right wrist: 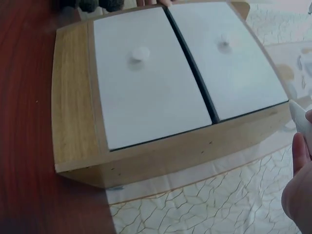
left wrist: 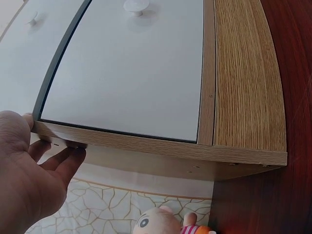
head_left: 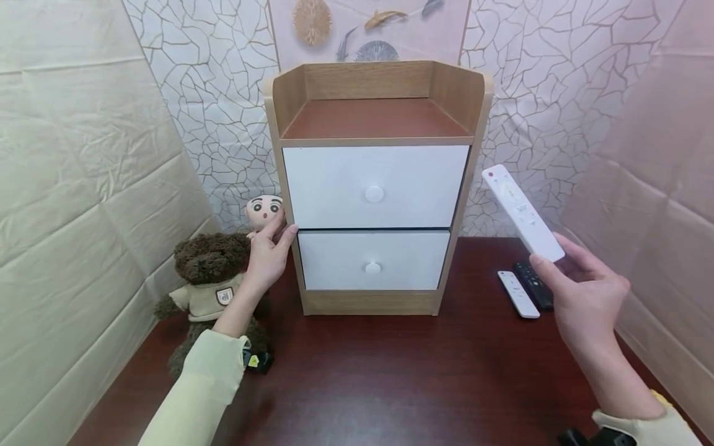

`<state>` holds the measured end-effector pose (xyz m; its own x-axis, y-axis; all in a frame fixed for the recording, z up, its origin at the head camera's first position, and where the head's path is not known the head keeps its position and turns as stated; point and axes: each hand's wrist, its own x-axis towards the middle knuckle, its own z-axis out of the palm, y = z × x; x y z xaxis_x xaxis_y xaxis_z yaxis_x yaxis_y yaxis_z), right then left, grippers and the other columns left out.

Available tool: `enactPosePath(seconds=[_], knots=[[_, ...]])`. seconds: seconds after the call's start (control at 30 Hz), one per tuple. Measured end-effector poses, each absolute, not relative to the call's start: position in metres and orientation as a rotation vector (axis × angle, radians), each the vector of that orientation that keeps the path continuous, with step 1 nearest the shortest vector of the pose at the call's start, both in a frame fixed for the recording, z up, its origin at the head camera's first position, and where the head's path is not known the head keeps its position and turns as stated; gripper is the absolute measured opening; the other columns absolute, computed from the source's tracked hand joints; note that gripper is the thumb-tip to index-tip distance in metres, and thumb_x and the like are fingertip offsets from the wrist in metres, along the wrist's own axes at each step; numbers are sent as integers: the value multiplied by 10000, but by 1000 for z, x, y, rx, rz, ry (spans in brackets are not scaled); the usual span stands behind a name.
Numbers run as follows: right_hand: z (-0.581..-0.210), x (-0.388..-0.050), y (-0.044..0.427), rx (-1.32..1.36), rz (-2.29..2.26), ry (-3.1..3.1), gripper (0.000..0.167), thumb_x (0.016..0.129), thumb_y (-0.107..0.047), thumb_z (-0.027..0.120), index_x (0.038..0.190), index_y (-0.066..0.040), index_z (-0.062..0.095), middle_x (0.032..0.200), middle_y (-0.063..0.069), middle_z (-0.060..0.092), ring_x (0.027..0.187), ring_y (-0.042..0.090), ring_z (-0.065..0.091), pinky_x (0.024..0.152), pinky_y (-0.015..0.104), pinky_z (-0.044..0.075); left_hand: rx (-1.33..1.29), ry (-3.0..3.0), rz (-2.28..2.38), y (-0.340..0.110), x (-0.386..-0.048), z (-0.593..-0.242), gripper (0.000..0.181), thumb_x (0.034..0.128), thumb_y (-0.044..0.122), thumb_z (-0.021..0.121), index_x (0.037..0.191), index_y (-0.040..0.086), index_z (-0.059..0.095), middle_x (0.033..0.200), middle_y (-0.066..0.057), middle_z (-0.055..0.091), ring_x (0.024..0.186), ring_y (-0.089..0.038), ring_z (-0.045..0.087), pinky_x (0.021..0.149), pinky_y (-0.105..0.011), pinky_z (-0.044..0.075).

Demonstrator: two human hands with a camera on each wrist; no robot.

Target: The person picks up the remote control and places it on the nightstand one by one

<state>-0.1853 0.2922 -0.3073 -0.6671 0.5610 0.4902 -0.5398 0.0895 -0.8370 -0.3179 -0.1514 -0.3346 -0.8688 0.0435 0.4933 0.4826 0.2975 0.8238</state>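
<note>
A small wooden cabinet (head_left: 370, 302) with two white drawers stands upright on the table, both drawers closed. My left hand (head_left: 269, 255) holds its left side edge at the height of the gap between the drawers. In the left wrist view, the thumb of that hand (left wrist: 29, 170) lies at the front edge and the fingertips touch the side panel. Off to the cabinet's right, my right hand (head_left: 586, 297) grips the lower end of a white remote control (head_left: 523, 214), raised above the table and tilted, buttons visible. Only part of this remote (right wrist: 303, 124) shows in the right wrist view.
Below the raised remote, a smaller white remote (head_left: 519, 295) and a black remote (head_left: 533, 286) lie side by side on the dark red table (head_left: 368, 371). A brown teddy bear (head_left: 209, 297) and a doll (head_left: 262, 209) are left of the cabinet. Cloth walls flank both sides.
</note>
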Motion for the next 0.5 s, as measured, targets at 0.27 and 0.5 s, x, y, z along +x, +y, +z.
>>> enactPosePath(seconds=[0.27,0.5], knots=[[-290,-190,280,44,1627,-1618,437,752,102,849,1173,15,769,900,3,761,710,113,637,686,101,558,-478,-2203,-1619,-151,-317,-334,589,1094,203,533,1610,56,293,1581,-210,382,1398,-332,471,1108,-391,466],[-274,-198,257,256,1651,-1569,431,756,141,821,1174,65,749,970,39,769,724,118,667,698,129,581,-457,-2176,-1562,-150,-318,-339,576,1093,236,541,1600,63,331,1596,-174,376,1393,-310,479,1097,-387,476]])
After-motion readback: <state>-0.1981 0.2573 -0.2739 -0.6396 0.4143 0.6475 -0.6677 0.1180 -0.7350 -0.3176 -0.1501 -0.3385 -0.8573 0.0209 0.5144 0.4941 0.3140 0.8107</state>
